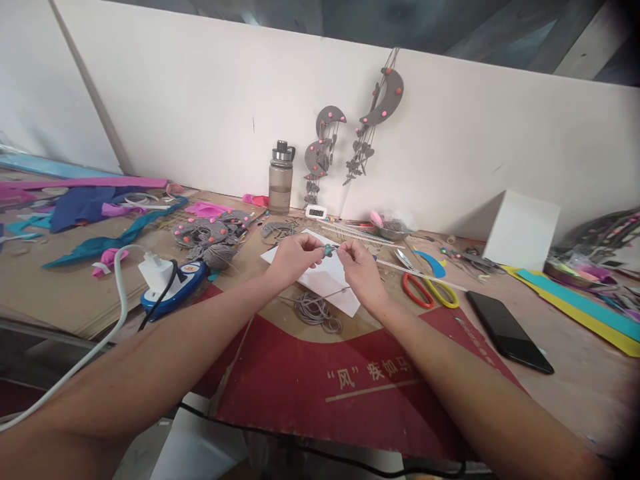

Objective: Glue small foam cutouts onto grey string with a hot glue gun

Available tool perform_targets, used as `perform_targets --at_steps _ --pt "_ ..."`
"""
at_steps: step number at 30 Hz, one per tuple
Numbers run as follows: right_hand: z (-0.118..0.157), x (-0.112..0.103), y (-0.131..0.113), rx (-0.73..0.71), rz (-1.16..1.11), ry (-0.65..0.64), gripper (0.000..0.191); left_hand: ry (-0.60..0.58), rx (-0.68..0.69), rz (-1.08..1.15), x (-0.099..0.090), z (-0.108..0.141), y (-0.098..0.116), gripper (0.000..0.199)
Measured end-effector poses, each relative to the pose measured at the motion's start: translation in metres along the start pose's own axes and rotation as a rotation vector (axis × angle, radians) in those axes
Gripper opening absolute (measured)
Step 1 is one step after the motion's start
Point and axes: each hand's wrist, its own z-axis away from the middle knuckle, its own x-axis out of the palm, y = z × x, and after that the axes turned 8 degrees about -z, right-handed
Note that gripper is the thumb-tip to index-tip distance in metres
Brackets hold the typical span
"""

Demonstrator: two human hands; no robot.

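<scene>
Over a sheet of white paper (320, 283), my left hand (296, 257) pinches a small teal piece (328, 251) between thumb and fingertips. My right hand (361, 270) is closed close beside it, its fingertips pinched near the piece's right side. A grey cord runs below the right hand; whether its fingers grip the cord or the piece is too small to make out. A loose heap of grey cord (317, 311) lies on the cardboard in front of the paper.
Open scissors (430, 288) and a black phone (510, 331) lie to the right. On the left are a blue power strip (175, 293) with a white plug and grey crescent decorations (213, 230). A water bottle (281, 179) stands by the wall, where crescent hangings (383, 100) hang.
</scene>
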Motion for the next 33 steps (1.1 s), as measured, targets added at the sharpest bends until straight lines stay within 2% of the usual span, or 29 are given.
perform_targets --at_steps 12,19,25,29,33 --pt "0.002 -0.004 -0.009 -0.230 0.335 -0.001 0.021 -0.017 0.022 0.049 0.000 -0.001 -0.005 0.009" --pt "0.002 -0.004 -0.011 -0.187 0.369 -0.038 0.026 -0.045 -0.014 0.110 0.000 0.001 -0.001 0.014" --pt "0.001 -0.004 -0.012 -0.143 0.364 -0.015 0.027 -0.073 -0.039 0.117 0.001 0.000 -0.001 0.013" --pt "0.000 -0.004 -0.009 -0.095 0.257 -0.006 0.020 -0.125 -0.044 0.145 0.000 0.001 -0.001 0.012" --pt "-0.002 -0.006 -0.005 -0.043 0.114 -0.062 0.021 -0.198 -0.048 0.160 0.000 -0.001 -0.005 0.015"
